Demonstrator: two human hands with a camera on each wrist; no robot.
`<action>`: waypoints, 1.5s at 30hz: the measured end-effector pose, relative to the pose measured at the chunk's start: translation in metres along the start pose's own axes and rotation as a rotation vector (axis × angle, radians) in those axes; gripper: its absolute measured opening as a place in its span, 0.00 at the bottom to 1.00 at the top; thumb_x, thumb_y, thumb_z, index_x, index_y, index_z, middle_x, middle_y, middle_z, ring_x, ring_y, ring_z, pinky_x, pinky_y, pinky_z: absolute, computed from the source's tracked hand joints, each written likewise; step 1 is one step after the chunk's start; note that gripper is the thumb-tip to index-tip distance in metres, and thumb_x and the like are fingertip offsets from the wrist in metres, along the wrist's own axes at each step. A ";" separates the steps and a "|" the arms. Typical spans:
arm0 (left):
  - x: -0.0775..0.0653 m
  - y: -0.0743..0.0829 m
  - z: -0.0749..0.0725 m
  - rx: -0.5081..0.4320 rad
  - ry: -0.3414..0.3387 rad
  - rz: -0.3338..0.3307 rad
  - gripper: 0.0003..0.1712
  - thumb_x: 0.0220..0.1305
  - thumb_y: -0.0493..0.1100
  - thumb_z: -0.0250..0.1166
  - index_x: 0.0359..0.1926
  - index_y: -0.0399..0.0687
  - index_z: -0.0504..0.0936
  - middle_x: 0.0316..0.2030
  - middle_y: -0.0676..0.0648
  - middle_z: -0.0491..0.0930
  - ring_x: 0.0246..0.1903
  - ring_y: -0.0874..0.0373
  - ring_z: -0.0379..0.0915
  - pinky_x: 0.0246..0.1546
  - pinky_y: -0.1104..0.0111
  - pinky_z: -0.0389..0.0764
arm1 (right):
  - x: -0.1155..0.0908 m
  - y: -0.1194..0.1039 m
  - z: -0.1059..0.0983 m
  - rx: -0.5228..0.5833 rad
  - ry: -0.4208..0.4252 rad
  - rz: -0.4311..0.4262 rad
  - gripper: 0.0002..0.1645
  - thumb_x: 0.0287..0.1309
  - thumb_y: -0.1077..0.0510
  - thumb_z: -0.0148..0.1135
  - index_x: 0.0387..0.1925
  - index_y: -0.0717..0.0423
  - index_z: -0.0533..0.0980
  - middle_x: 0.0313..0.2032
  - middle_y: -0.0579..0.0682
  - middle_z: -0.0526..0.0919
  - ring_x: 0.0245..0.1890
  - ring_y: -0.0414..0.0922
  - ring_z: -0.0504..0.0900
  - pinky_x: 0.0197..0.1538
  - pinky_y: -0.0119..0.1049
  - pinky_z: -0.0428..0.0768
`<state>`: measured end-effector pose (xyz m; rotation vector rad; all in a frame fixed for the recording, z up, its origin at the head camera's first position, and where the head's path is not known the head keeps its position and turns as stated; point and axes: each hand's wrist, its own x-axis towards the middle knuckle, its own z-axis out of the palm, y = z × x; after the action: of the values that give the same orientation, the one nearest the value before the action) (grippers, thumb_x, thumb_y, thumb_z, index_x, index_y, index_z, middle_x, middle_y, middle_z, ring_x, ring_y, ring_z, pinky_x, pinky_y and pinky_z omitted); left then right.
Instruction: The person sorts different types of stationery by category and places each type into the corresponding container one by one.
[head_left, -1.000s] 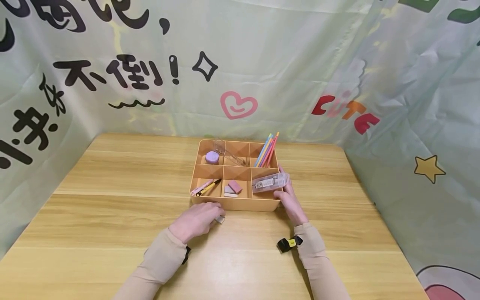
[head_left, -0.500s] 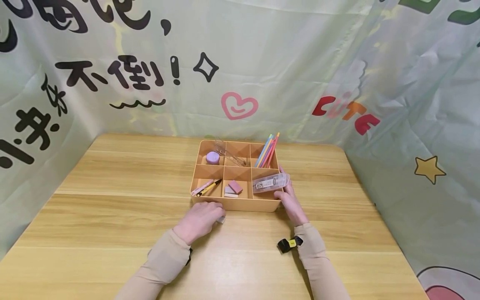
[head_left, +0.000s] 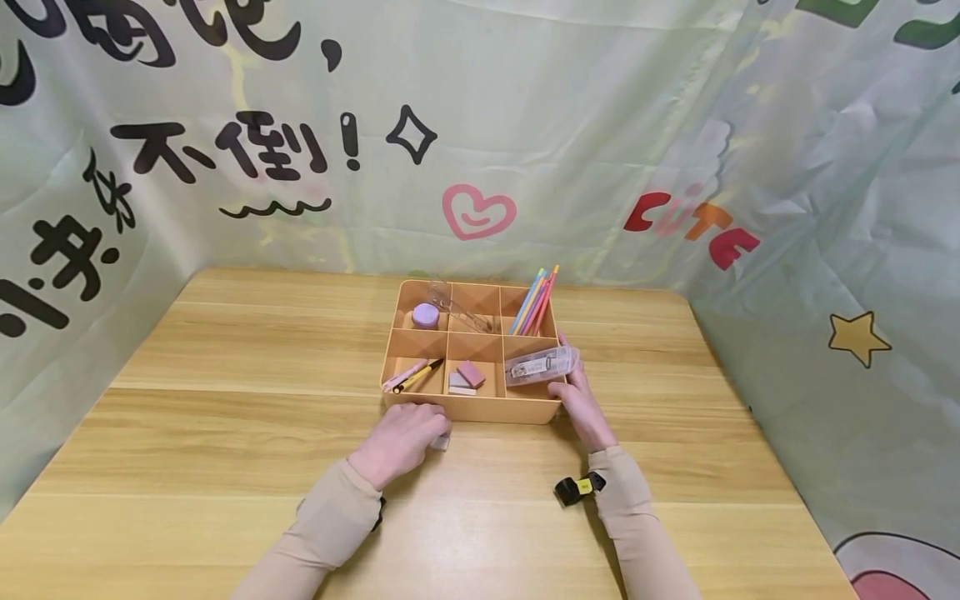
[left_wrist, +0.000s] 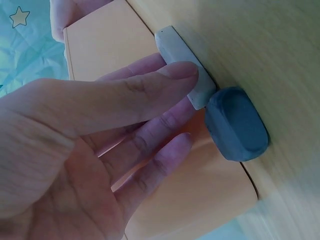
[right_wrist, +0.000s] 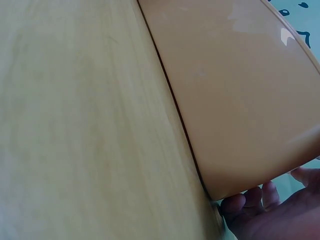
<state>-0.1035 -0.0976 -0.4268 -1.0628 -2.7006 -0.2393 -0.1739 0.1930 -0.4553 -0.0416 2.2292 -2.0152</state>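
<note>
Between thumb and fingers my left hand (head_left: 401, 437) pinches a small light-grey block (left_wrist: 172, 42), perhaps an eraser, low at the front wall of a tan desk organizer (head_left: 468, 408). Beside that block, a dark blue-grey rounded block (left_wrist: 237, 125) sits on the table; the left hand mostly hides both blocks from the head view. My right hand (head_left: 581, 408) holds the organizer's right side near the front corner, thumb at the rim and fingertips (right_wrist: 233, 202) against the end wall.
Organizer compartments hold a purple round-lidded container (head_left: 425, 316), clear glasses-like item (head_left: 468, 318), coloured pencils (head_left: 534, 304), pens (head_left: 416, 377), pink and white erasers (head_left: 470, 374) and a clear plastic case (head_left: 540, 367). A printed cloth (head_left: 570, 125) hangs behind the wooden table (head_left: 262, 400).
The grey block at my left fingertips has turned slightly; the left hand has edged a little right. My right hand and the organizer stay still.
</note>
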 end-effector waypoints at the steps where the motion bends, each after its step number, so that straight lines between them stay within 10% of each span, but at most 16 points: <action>1: 0.000 0.000 0.000 -0.008 0.000 0.001 0.17 0.49 0.23 0.66 0.27 0.51 0.80 0.26 0.53 0.81 0.27 0.56 0.78 0.22 0.69 0.72 | 0.000 0.000 0.000 0.000 0.000 0.001 0.60 0.51 0.77 0.44 0.81 0.40 0.41 0.78 0.56 0.43 0.74 0.51 0.46 0.71 0.45 0.50; 20: -0.005 0.000 -0.016 -0.235 -0.056 0.071 0.18 0.60 0.27 0.66 0.50 0.47 0.82 0.45 0.48 0.85 0.45 0.53 0.82 0.50 0.60 0.83 | -0.001 0.001 0.000 0.010 -0.016 -0.025 0.60 0.51 0.78 0.44 0.81 0.42 0.39 0.78 0.59 0.43 0.73 0.53 0.47 0.70 0.45 0.52; 33: 0.015 0.005 -0.047 -0.315 0.058 0.175 0.22 0.52 0.21 0.68 0.48 0.39 0.83 0.41 0.45 0.86 0.39 0.53 0.85 0.43 0.69 0.85 | 0.001 0.000 -0.001 0.011 -0.008 -0.019 0.61 0.49 0.77 0.45 0.81 0.40 0.41 0.78 0.57 0.44 0.74 0.51 0.47 0.70 0.44 0.52; 45: 0.056 0.010 -0.052 -0.188 0.054 -0.014 0.18 0.57 0.19 0.62 0.41 0.44 0.85 0.33 0.47 0.82 0.32 0.54 0.82 0.31 0.67 0.82 | -0.001 0.001 -0.001 0.006 -0.011 -0.033 0.60 0.50 0.77 0.44 0.81 0.40 0.41 0.79 0.56 0.42 0.75 0.53 0.45 0.76 0.53 0.47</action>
<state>-0.1287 -0.0664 -0.3615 -1.0703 -2.6795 -0.5255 -0.1735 0.1944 -0.4566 -0.0893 2.2299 -2.0328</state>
